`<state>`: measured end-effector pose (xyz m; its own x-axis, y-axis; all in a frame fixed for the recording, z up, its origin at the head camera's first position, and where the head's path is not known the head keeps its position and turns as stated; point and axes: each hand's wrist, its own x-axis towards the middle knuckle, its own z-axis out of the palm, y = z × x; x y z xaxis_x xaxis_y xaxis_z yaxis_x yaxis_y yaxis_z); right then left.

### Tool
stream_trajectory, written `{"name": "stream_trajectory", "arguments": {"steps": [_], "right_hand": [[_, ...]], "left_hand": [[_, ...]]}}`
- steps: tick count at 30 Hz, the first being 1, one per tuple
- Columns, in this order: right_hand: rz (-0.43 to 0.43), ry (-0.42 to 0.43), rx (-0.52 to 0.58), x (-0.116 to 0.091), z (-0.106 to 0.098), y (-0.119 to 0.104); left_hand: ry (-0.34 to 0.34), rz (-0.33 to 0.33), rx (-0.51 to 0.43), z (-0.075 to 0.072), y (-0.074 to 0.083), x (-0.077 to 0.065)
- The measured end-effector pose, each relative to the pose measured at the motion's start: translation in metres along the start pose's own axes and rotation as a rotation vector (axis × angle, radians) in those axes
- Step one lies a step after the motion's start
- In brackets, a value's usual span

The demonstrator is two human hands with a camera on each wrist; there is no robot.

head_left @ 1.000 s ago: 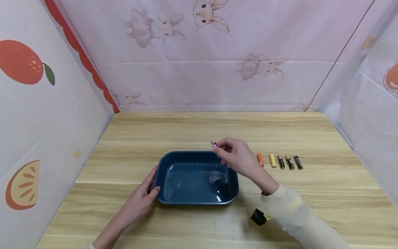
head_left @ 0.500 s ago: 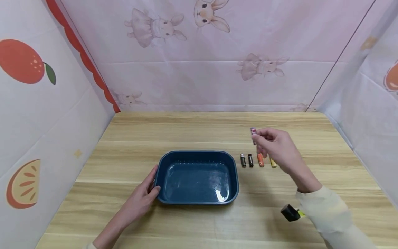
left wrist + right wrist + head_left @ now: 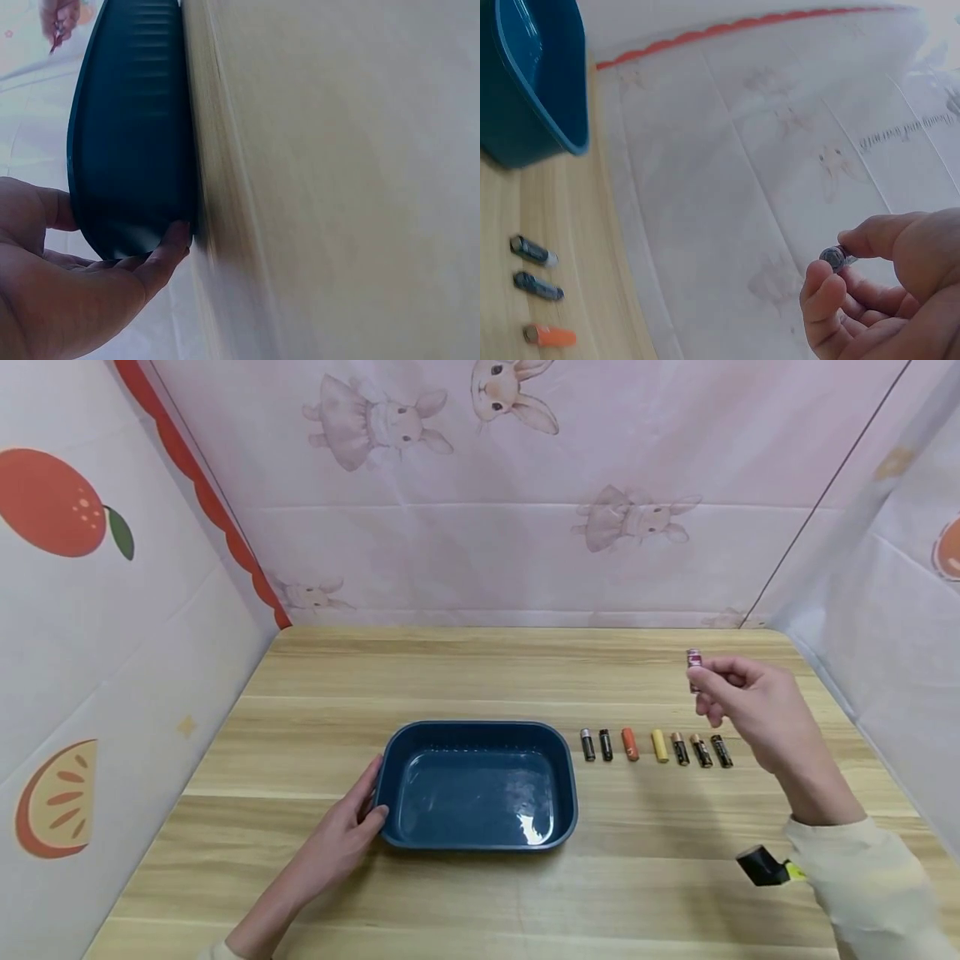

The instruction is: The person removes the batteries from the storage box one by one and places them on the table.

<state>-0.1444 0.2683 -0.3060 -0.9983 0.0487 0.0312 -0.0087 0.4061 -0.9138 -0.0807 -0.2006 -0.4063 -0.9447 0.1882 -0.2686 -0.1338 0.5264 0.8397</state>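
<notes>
My right hand [image 3: 772, 710] pinches a maroon-and-silver battery [image 3: 694, 670] upright between thumb and fingers, raised above the right part of the table. In the right wrist view, the end of this battery [image 3: 832, 259] faces the camera. Below and left of that hand lies a row of several batteries: black-and-silver [image 3: 587, 745], black [image 3: 605, 745], orange [image 3: 629, 744], yellow [image 3: 659, 746], then black-and-copper ones [image 3: 680, 749]. My left hand [image 3: 347, 827] holds the left end of a dark blue rectangular basin [image 3: 476, 846], its thumb at the near corner [image 3: 169, 244].
The wooden table [image 3: 300, 677] meets a pink rabbit-print curtain [image 3: 480, 560] at its far edge. Printed white sheets [image 3: 900, 610] hang at both sides. A black item with a yellow strip [image 3: 763, 866] shows beside the right sleeve.
My right hand has carried the maroon battery from over the basin's far right corner to the right, past the row, uncovering the batteries there. My left hand and the basin stay put.
</notes>
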Motion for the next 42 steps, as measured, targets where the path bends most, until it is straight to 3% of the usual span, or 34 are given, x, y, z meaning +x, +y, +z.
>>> {"name": "stream_trajectory", "arguments": {"steps": [7,13,18,22,28,37,42], "right_hand": [[0.017,0.070,0.073,0.000,-0.024,0.019],[0.037,0.074,0.154,-0.002,-0.039,0.035],[0.117,0.115,-0.029,-0.003,-0.047,0.046],[0.173,0.114,-0.088,-0.003,-0.053,0.058],[0.225,0.051,-0.204,-0.002,-0.060,0.082],[0.275,-0.039,-0.275,0.000,-0.063,0.116],[0.280,-0.085,-0.313,-0.001,-0.062,0.130]], "left_hand": [[0.001,0.000,0.003,0.001,0.001,0.001],[-0.003,0.011,0.000,0.001,0.001,0.002],[-0.006,0.016,-0.002,0.001,0.001,0.002],[-0.009,0.021,-0.005,0.001,0.001,0.001],[-0.012,0.012,-0.002,0.001,0.001,0.000],[-0.013,0.022,0.053,-0.001,0.003,-0.003],[-0.023,-0.005,0.070,-0.001,0.004,-0.002]]}}
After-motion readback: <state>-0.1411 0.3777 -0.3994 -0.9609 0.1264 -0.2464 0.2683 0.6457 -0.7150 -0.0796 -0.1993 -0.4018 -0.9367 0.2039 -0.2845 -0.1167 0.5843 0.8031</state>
